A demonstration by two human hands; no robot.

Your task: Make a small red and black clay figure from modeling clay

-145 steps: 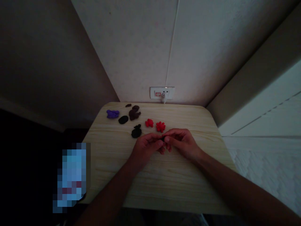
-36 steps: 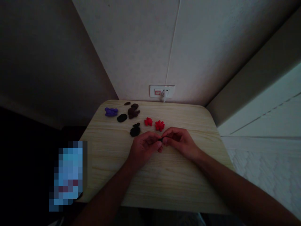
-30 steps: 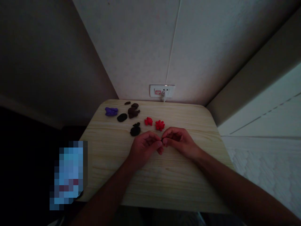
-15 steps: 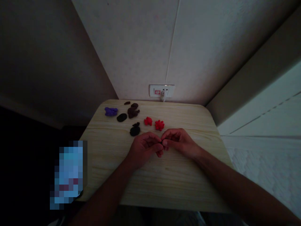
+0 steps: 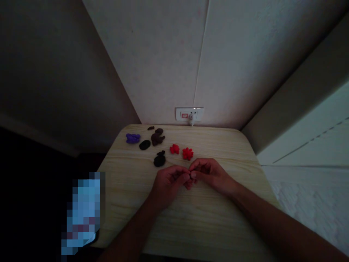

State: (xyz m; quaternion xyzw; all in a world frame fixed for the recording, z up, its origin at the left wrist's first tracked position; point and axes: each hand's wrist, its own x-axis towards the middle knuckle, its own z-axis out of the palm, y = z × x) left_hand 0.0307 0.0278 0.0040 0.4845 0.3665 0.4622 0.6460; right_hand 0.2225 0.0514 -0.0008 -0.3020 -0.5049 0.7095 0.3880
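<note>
between hands point(image 5: 169, 183) point(image 5: 212, 176), dark piece point(image 5: 190, 175), long axis hidden

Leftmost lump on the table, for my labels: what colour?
The lump is purple, best seen in the head view.

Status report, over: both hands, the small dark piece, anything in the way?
Left hand and right hand: fingertips closed around small dark piece, mostly hidden. Lobed red clay-like lump just beyond right hand, not blocking.

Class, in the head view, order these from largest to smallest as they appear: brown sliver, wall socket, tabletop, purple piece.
1. Tabletop
2. Wall socket
3. Purple piece
4. Brown sliver
</note>
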